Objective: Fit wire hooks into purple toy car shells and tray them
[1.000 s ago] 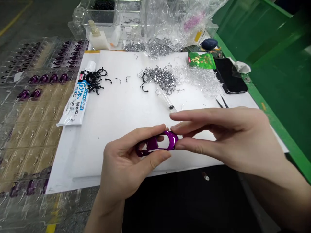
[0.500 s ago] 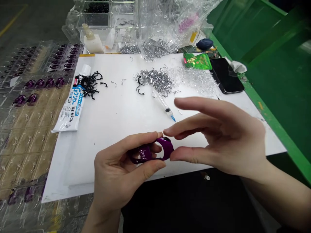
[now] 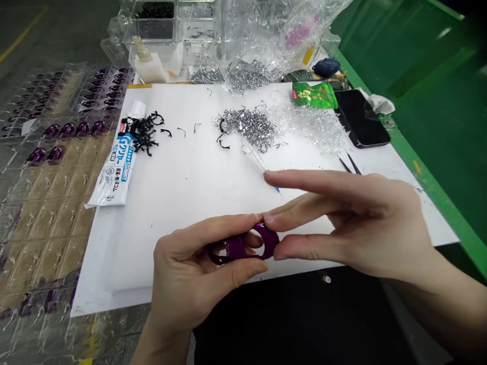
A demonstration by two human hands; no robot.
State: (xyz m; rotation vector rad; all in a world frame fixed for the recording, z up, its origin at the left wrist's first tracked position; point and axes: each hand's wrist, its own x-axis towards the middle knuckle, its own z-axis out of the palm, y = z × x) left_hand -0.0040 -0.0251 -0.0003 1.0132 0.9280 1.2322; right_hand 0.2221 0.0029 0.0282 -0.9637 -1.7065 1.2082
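Observation:
Over the near edge of the white work sheet (image 3: 198, 192), my left hand (image 3: 190, 274) grips a glossy purple plastic frame (image 3: 236, 247) with openings through it. Its fingers lie along the top, its thumb along the bottom. My right hand (image 3: 373, 223) takes the frame's right end between the thumb below and a fingertip above, while its index finger stretches out free. Just beyond that index finger lies a syringe (image 3: 255, 158) with a blue tip, partly covered by the finger. Behind the syringe is a heap of silver slivers (image 3: 249, 126).
At left lie a glue tube (image 3: 116, 170) and black strips (image 3: 146, 134), beside clear trays (image 3: 49, 203) holding purple parts. Tweezers (image 3: 350, 163), a phone (image 3: 361, 119) and a green packet (image 3: 315, 95) lie at right, by a green wall (image 3: 426, 96). A white bottle (image 3: 149, 66) stands behind.
My right hand's fingers have closed onto the frame's right end, and its index finger has lowered across the syringe. The whole view has shifted slightly; the tweezers now show more.

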